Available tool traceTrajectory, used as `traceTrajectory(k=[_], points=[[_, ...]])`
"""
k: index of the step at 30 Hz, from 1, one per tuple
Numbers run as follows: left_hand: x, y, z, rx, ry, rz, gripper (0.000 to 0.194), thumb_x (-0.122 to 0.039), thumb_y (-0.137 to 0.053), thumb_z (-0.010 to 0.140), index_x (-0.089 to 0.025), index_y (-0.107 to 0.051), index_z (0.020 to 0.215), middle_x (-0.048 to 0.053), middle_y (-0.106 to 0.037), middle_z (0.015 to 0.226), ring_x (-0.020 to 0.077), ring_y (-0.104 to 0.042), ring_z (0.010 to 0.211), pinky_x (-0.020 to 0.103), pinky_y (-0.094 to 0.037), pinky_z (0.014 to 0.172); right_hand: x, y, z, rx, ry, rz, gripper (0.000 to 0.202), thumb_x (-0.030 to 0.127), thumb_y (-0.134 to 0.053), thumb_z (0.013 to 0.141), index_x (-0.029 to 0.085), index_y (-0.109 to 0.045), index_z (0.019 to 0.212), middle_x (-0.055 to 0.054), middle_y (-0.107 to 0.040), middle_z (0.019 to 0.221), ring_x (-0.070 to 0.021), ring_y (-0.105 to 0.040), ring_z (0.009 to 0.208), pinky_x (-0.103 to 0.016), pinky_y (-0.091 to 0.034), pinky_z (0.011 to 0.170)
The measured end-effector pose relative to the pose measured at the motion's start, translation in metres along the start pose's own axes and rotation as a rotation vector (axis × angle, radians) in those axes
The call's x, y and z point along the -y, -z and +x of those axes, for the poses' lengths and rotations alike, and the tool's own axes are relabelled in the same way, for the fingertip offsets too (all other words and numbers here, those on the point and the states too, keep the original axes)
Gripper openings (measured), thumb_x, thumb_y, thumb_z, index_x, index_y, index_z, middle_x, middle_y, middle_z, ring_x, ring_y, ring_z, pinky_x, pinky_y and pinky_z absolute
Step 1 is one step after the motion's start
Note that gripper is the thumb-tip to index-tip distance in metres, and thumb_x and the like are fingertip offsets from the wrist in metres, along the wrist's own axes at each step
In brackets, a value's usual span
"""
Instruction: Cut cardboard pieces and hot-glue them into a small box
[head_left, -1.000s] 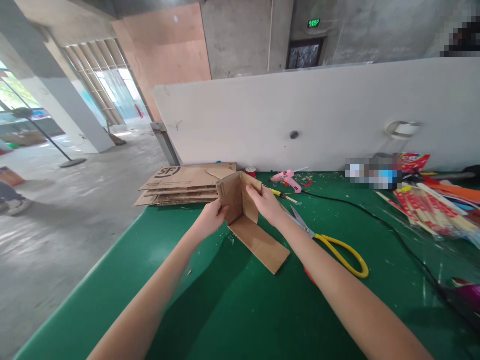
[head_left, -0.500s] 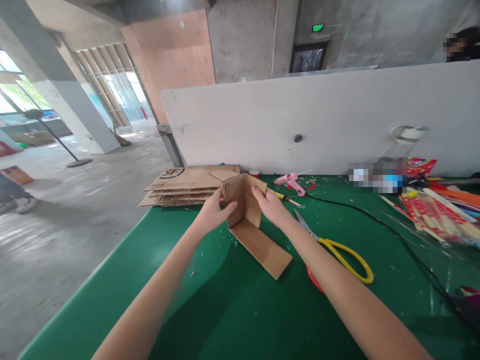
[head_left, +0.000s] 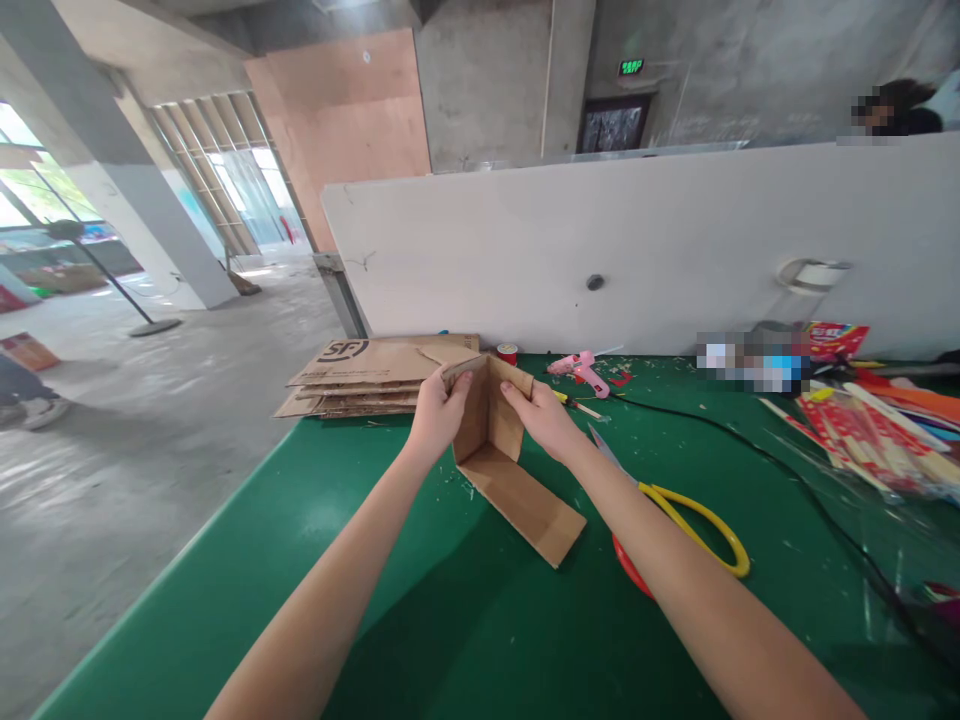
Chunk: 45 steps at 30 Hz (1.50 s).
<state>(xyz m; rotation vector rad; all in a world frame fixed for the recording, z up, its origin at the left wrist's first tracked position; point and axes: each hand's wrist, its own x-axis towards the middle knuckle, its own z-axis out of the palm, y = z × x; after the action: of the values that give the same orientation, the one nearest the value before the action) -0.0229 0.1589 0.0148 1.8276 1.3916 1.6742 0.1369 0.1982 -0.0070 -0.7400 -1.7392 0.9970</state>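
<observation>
A brown cardboard piece [head_left: 525, 500] is folded into an upright corner, with a long flap lying toward the lower right on the green table. My left hand [head_left: 441, 410] grips the top edge of its left panel, thumb inside and fingers behind. The right panel's upper edge is pinched by my right hand [head_left: 541, 412]. Large scissors [head_left: 694, 520] with yellow and red handles lie partly under my right forearm, blades pointing up-left. Behind the right hand sits a pink glue gun [head_left: 579, 370].
Flattened cardboard sheets [head_left: 375, 370] are stacked at the table's back left. A white partition [head_left: 487, 260] borders the back. The glue gun's black cable [head_left: 742, 435] crosses the right side near packaged sticks [head_left: 859, 435]. A person [head_left: 900, 108] shows beyond the partition.
My left hand has closed onto the left panel's top edge, its thumb now pressed against the inside. The right hand keeps its hold. The view has shifted slightly.
</observation>
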Motion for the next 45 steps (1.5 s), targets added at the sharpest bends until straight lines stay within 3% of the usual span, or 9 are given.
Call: traceTrajectory(k=[19,38,45], points=[[-0.005,0.009,0.002,0.064,0.052,0.005,0.03,-0.03,-0.051,0.088,-0.012,-0.065,0.108,0.01,-0.071,0.108,0.0239,-0.063,0.105,0.036,-0.046,0.095,0.004,0.004,-0.001,0.093,0.048,-0.016,0.043,0.035,-0.049,0.092,0.018,-0.055,0.131,-0.008,-0.058,0.135,-0.0236,-0.054,0.122,-0.039,-0.04,0.105],[-0.001,0.009,0.005,0.092,-0.006,-0.042,0.029,-0.029,-0.051,0.089,-0.013,-0.065,0.109,0.009,-0.071,0.108,0.023,-0.064,0.103,0.036,-0.046,0.094,0.009,0.007,-0.003,0.105,0.034,-0.053,0.039,0.033,-0.051,0.091,0.019,-0.06,0.125,-0.006,-0.059,0.135,-0.0237,-0.056,0.121,-0.041,-0.041,0.105],[0.005,0.015,0.005,0.124,-0.018,-0.022,0.028,-0.032,-0.051,0.09,-0.013,-0.064,0.106,0.009,-0.071,0.102,0.0221,-0.064,0.096,0.035,-0.047,0.087,0.006,0.009,-0.001,0.137,0.015,-0.041,0.035,0.035,-0.052,0.09,0.02,-0.064,0.12,-0.006,-0.065,0.126,-0.0247,-0.06,0.116,-0.042,-0.044,0.101]])
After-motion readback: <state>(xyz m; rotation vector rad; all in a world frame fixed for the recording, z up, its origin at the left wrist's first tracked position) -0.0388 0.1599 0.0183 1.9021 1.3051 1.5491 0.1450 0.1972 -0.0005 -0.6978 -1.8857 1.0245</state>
